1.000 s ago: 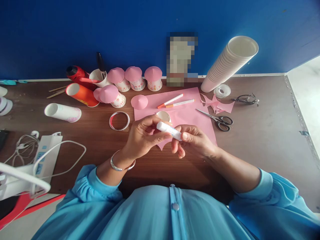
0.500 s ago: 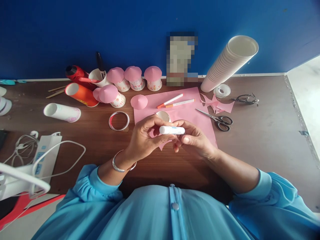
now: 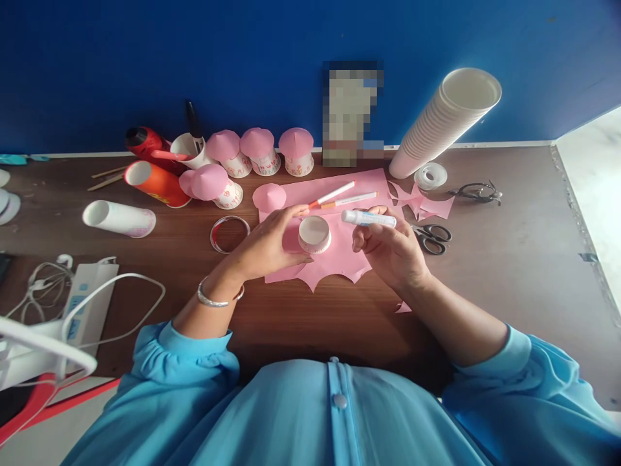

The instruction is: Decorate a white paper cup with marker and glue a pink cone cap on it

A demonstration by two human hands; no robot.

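In my right hand (image 3: 400,249) is a white glue stick (image 3: 369,219) with blue print, held nearly level above the pink paper (image 3: 342,262). The fingers and thumb are closed around its right part. My left hand (image 3: 266,243) is spread beside a small upturned white paper cup (image 3: 314,233) standing on the paper; whether it touches the cup I cannot tell. Behind that hand rests a loose pink paper cone (image 3: 270,197). Two white markers, one orange-red (image 3: 334,193) and one orange (image 3: 354,199), lie on the sheet behind the cup.
Scissors (image 3: 435,239) lie right of my right hand, their blades partly hidden. Behind are a tall cup stack (image 3: 441,126), clear tape (image 3: 431,175), paper scraps (image 3: 421,204) and glasses (image 3: 479,192). Cone-topped cups (image 3: 296,152) line the back; a tape ring (image 3: 229,234) lies left.
My left hand has let go of the glue stick and moved left and down beside the cup. My right hand has carried the glue stick right and away from me.
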